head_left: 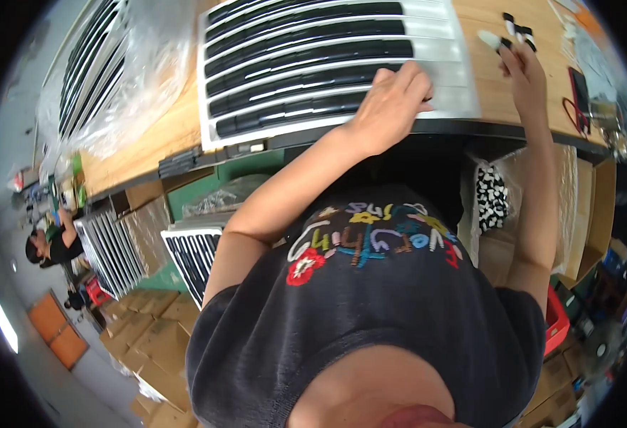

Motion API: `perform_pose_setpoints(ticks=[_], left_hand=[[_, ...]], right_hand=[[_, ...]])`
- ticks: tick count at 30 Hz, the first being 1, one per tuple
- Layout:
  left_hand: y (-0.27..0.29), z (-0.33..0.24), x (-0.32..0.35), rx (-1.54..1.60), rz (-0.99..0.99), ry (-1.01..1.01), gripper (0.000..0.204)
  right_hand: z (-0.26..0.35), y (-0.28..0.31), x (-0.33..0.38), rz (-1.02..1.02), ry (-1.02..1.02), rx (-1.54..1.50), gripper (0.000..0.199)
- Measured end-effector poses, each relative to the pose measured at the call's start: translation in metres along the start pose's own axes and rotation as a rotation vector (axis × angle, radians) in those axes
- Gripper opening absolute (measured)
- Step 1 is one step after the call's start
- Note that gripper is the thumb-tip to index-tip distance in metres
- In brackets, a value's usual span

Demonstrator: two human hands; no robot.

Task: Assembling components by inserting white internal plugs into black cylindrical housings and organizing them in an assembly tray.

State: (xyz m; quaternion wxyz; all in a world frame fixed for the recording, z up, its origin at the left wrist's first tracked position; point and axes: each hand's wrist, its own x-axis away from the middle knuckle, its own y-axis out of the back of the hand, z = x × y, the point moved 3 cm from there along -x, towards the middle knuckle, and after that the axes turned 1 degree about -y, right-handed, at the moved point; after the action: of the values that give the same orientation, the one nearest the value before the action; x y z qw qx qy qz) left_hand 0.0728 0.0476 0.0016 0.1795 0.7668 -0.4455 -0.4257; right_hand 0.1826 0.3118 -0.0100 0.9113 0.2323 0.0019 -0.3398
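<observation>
Small black-and-white pieces, right of tray: light, stiff, slick, we judge; pinch sides. Left hand over tray, right hand beside pieces: either grip, we cannot tell.

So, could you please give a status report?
Left hand over white ridged plastic tray with rows of glossy black pieces; right hand at small black-and-white pieces; crumpled transparent plastic sheeting left of tray, clear of hands.

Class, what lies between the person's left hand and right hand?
The right end of a white tray, then wooden tabletop, in the head view.
</observation>
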Motion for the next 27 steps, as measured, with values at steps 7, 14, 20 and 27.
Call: perform_pose_setpoints(ticks=[7,14,20,27], left_hand=[[0.008,0.008,0.007,1.024,-0.288,0.652,0.026],[0.018,0.001,0.010,1.225,-0.313,0.630,0.018],[0.016,-0.007,0.005,1.264,-0.228,0.494,0.018],[0.032,-0.018,0.007,1.105,-0.083,0.560,0.019]], right_hand=[[0.109,-0.042,0.076,0.122,0.010,-0.015,0.005],[0.133,-0.059,0.076,0.275,0.128,-0.024,0.011],[0.149,-0.073,0.077,0.220,0.280,0.021,0.013],[0.156,-0.066,0.078,0.400,0.049,0.158,0.018]])
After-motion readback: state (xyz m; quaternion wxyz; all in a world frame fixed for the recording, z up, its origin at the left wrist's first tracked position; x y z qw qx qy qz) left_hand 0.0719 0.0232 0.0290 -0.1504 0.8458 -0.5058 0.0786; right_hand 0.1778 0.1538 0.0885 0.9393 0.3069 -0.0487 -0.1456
